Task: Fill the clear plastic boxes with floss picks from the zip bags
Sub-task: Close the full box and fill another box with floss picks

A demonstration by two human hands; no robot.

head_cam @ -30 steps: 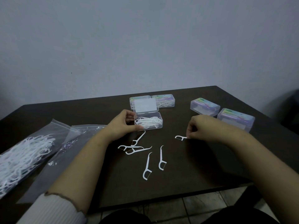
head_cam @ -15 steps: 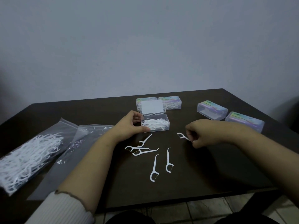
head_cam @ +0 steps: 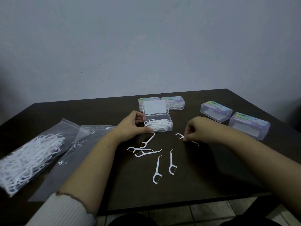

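Your left hand (head_cam: 130,126) grips the left end of the open box (head_cam: 158,126), lid up, part-filled with picks. Your right hand (head_cam: 197,129), right of the box, pinches one floss pick (head_cam: 180,136) low over the table (head_cam: 203,173). Five loose picks (head_cam: 157,171) lie in front of the box. Full zip bag (head_cam: 27,159) and emptier bag (head_cam: 68,157) lie far left of it; closed boxes (head_cam: 215,111) sit behind and right.

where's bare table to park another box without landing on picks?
Bare patches: the table near its front edge, between the right hand and the two loose picks; and the back left, behind the zip bags. Crowded: in front of the open box held by the left hand, where picks lie scattered.
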